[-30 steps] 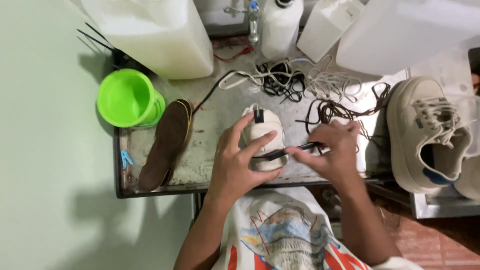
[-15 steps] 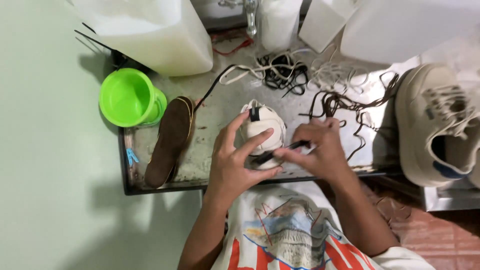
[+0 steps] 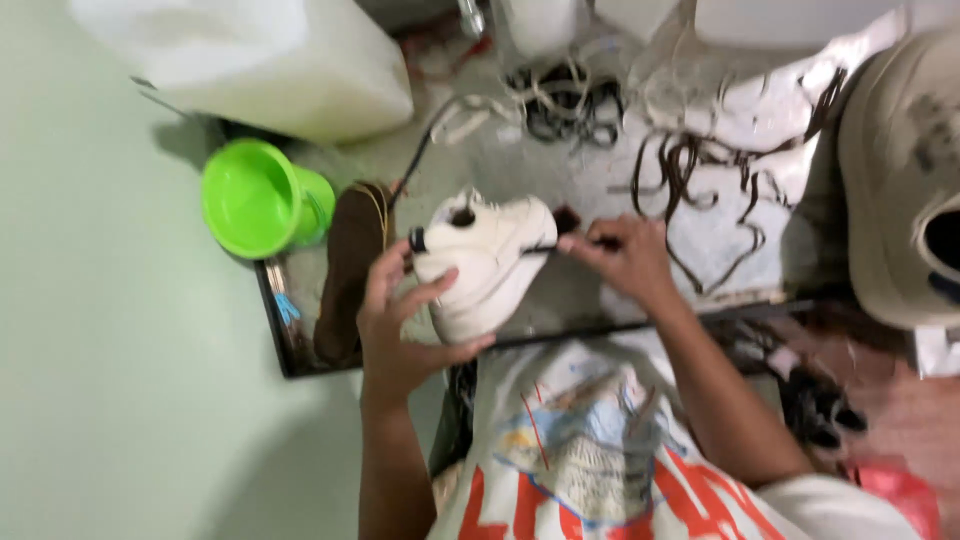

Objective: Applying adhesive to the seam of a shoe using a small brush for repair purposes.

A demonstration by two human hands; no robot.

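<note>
While the left hand cups the white shoe near the worktable's front edge, the right hand pinches a dark-bristled brush against its side, so the brushing looks underway rather than finished, with a brown insole beside the green cup

A person at a workbench wears a white short-sleeved T-shirt printed with a pale blue graphic and large red-orange lettering; both forearms are bare, and the left hand and right hand are ungloved.
</note>
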